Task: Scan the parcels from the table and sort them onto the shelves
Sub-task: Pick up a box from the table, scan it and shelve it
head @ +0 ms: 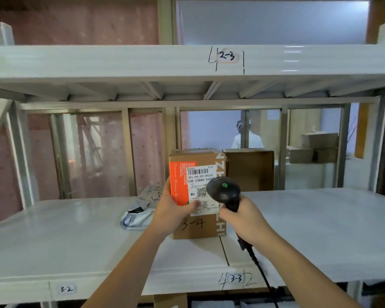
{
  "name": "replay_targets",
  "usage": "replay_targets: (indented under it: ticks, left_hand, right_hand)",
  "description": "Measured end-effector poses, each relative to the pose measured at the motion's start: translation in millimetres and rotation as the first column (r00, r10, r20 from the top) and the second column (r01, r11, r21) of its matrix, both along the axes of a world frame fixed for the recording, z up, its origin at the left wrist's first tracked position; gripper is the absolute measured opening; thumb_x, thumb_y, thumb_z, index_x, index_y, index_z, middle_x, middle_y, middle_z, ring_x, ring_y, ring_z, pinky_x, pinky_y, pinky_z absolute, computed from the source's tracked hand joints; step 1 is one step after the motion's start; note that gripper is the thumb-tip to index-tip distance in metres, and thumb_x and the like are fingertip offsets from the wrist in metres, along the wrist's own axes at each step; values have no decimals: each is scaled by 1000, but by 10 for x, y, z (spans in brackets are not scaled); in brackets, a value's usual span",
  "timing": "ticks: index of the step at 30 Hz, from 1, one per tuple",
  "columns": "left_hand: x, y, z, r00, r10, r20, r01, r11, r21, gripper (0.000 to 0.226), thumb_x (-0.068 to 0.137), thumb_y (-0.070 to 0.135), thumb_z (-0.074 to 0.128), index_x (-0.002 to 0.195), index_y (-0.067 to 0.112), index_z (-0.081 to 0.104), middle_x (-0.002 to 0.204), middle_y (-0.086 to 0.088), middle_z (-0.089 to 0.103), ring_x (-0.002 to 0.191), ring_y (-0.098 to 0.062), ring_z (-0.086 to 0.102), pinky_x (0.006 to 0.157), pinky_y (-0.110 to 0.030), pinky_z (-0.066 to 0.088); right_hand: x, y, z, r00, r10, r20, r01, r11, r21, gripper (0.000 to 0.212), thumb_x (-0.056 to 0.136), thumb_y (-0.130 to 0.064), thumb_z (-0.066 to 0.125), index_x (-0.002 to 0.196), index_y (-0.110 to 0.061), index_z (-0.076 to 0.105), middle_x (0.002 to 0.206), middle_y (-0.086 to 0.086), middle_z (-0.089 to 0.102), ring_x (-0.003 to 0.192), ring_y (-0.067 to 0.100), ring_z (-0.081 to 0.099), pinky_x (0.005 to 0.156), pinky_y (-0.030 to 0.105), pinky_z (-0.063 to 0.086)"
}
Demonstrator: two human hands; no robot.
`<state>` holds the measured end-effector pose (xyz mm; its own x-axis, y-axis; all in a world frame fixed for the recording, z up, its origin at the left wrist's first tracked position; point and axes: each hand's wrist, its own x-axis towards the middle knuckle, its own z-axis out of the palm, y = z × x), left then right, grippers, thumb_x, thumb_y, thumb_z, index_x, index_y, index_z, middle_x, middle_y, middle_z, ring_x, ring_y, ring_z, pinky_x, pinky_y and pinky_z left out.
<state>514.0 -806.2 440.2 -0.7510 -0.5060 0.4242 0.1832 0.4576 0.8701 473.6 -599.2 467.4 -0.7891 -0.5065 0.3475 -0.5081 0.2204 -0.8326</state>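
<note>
My left hand (172,208) grips a small orange parcel (180,181) with a white shipping label, holding it upright above the white shelf (76,236) marked 3-3. My right hand (245,218) holds a black barcode scanner (223,191) by its handle, its head right in front of the label and covering part of it. Its cable hangs down towards the lower right. Directly behind the parcel stands a brown cardboard box (198,227) with 3-4 written on it.
A second brown box (250,170) stands behind to the right. A grey poly mailer (140,210) lies crumpled on the shelf to the left. The upper shelf (120,61) is marked 2-3. A person (247,138) and stacked boxes (316,147) show beyond the rack.
</note>
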Motion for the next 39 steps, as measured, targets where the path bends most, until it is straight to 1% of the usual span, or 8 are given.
replay_targets:
  ticks: [6, 18, 20, 23, 28, 31, 36, 39]
  left_hand:
    - [-101, -86, 36, 1000, 7, 6, -7, 1000, -5, 98, 74, 26, 95, 153, 26, 37, 122, 17, 68, 103, 5, 65, 70, -8, 49]
    - [-50, -43, 130, 999, -25, 33, 24, 999, 34, 95, 76, 16, 93, 152, 27, 36, 113, 21, 65, 96, 5, 63, 59, -3, 49]
    - [-39, -62, 121, 999, -35, 23, 34, 999, 38, 97, 77, 15, 92, 152, 30, 33, 115, 20, 66, 103, 1, 66, 65, -7, 53]
    - [54, -14, 152, 999, -28, -29, 32, 990, 139, 112, 81, 23, 89, 164, 31, 15, 119, 27, 60, 109, -2, 62, 100, -29, 51]
    - [248, 104, 156, 963, 123, -240, -39, 944, 328, 67, 100, 20, 68, 159, 20, 36, 142, 11, 50, 110, -1, 55, 92, -21, 42]
    - [371, 148, 40, 966, 142, -214, -74, 951, 299, 59, 99, 28, 70, 151, 20, 46, 152, 3, 52, 134, -14, 53, 109, -36, 44]
    - [650, 313, -73, 978, 195, -81, -184, 975, 125, 44, 97, 32, 69, 137, 15, 58, 139, -2, 59, 132, -21, 54, 108, -40, 43]
    - [827, 459, -114, 958, 284, -46, -286, 956, -59, 24, 94, 37, 70, 112, 22, 64, 123, 1, 65, 116, -21, 59, 95, -42, 49]
  right_hand:
    - [-65, -68, 16, 1000, 2, 1, -2, 998, 56, 14, 92, -13, 60, 79, -15, 55, 57, -5, 45, 57, 11, 48, 58, 26, 37]
    - [-37, -45, 27, 999, -26, 40, 24, 999, 43, 12, 93, -18, 59, 82, -15, 58, 60, -4, 47, 60, 12, 48, 59, 25, 38]
    - [6, 1, 17, 998, -36, 46, 34, 999, 35, 11, 94, -19, 60, 85, -13, 60, 63, -3, 49, 63, 13, 50, 62, 26, 38]
    - [97, 113, -27, 996, -67, 61, 66, 997, 28, 18, 96, -17, 58, 78, -19, 56, 60, -4, 47, 61, 12, 48, 61, 25, 37]
    - [260, 337, -147, 985, -144, 90, 139, 989, 56, 17, 95, -14, 59, 79, -17, 55, 59, -2, 46, 59, 14, 49, 58, 25, 39]
    - [367, 467, -193, 979, -188, 84, 184, 981, 54, 15, 95, -17, 59, 81, -16, 56, 60, -1, 47, 60, 14, 49, 58, 25, 38]
    - [525, 745, -203, 973, -225, 43, 223, 974, 30, 14, 94, -21, 61, 83, -14, 58, 62, -1, 49, 62, 16, 50, 58, 29, 36]
    - [614, 994, -206, 978, -196, 66, 197, 980, -10, 14, 95, -27, 62, 90, -14, 63, 75, 5, 64, 74, 20, 62, 69, 32, 51]
